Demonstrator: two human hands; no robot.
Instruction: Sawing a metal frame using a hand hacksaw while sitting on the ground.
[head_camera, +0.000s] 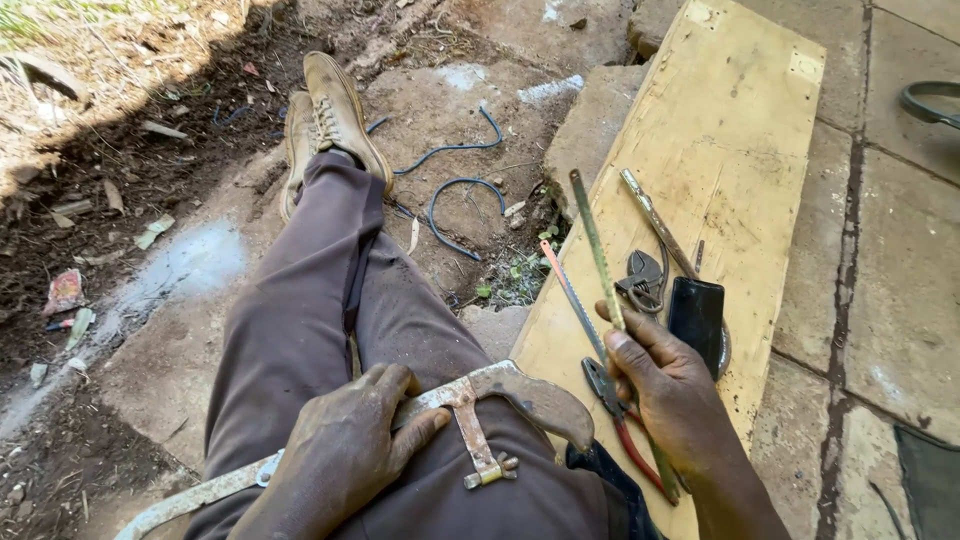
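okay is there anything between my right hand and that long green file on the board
Nothing visible does. The right hand already grips the long green file, its fingers wrapped around the shaft. The red-handled pliers and thin saw blade lie beside it on the wooden board.

Worn, rusty metal is being shown on the curved blade (460, 400); dull green-painted metal on the flat file (597, 250). Rough, scuffed wood is being seen on the plank (720, 140); matt cloth on the trousers (300, 300).
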